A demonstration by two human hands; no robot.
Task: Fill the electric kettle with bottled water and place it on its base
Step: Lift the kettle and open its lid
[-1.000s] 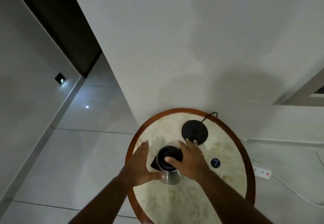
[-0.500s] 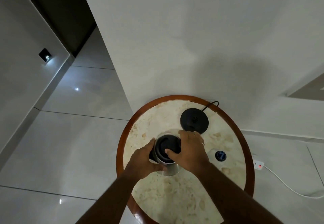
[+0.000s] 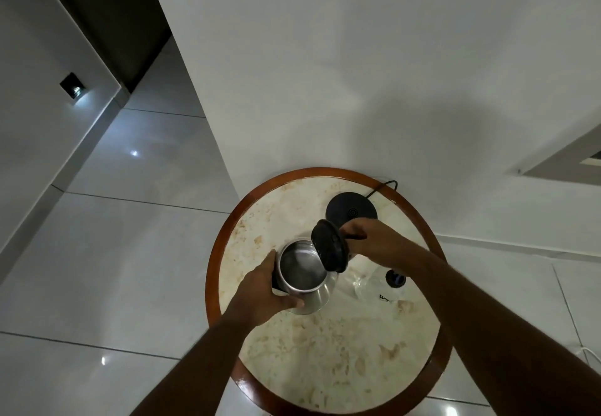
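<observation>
A steel electric kettle (image 3: 302,274) stands upright on the round marble table (image 3: 328,350), its mouth uncovered and its shiny inside showing. My left hand (image 3: 263,292) grips the kettle's left side and handle. My right hand (image 3: 374,243) holds the black lid (image 3: 330,245) tilted on edge just right of the kettle's mouth. The black round base (image 3: 351,210) lies behind, near the wall, with its cord running off the table. A clear water bottle (image 3: 377,285) with a dark blue cap (image 3: 395,278) is partly hidden under my right forearm.
The table has a brown wooden rim (image 3: 214,253) and stands against a white wall. Glossy white floor tiles spread to the left. A white cable (image 3: 592,355) lies on the floor at the right.
My right hand has lifted the lid off the kettle and tipped it to the right. My left hand has closed around the kettle's side.
</observation>
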